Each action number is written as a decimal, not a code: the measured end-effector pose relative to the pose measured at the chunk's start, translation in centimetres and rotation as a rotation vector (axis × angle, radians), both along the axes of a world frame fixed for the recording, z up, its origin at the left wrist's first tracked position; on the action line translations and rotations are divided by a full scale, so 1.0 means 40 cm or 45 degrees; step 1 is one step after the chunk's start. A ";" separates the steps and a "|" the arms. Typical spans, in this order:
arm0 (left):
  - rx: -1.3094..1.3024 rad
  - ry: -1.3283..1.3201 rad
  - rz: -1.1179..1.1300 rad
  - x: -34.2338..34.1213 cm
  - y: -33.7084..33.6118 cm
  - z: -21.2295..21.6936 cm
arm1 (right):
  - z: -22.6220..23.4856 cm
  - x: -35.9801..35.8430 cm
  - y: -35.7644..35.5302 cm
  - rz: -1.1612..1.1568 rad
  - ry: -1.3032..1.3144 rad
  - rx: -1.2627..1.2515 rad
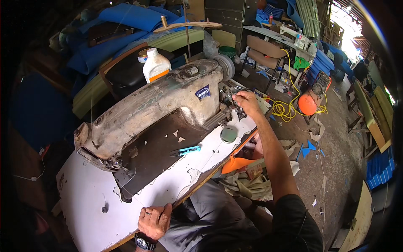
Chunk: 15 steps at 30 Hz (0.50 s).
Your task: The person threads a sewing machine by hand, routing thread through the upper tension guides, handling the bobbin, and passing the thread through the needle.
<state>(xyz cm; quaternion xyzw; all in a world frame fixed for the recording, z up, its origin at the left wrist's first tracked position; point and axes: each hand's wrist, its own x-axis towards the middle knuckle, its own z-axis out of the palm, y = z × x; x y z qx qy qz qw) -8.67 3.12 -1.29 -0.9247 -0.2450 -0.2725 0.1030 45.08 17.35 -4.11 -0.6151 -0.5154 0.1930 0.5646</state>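
Note:
A large, worn industrial sewing machine (155, 94) stands on a chipped white table (84, 180). My right hand (246, 103) reaches to the small metal mechanism (228, 95) beside its pulley (226, 67). The fingertips there are pinched together, and what lies between them is too small to make out. At the near table edge my left hand (155, 221) rests with its fingers curled in, a watch (145, 242) on the wrist. Blue-handled thread snips (186, 150) lie on the dark machine bed. A round greenish disc (228, 134) is near my right forearm, and a small bobbin (104, 209) lies at the left.
A white bottle (157, 66) with an orange label stands behind the machine beside a small tin (143, 55). An orange pouch (240, 163) hangs under the table edge. A chair (265, 49), a yellow cable (282, 110) and an orange machine (308, 103) are at the right.

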 end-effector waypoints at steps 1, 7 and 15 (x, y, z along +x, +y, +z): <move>-0.006 0.002 0.000 0.001 0.000 0.001 | 0.000 0.001 0.001 0.002 -0.007 -0.002; 0.009 -0.003 -0.005 0.002 0.001 0.002 | 0.012 -0.008 -0.003 0.004 0.015 -0.048; -0.031 0.051 -0.002 -0.013 0.000 -0.009 | 0.039 -0.015 -0.004 0.018 0.130 -0.141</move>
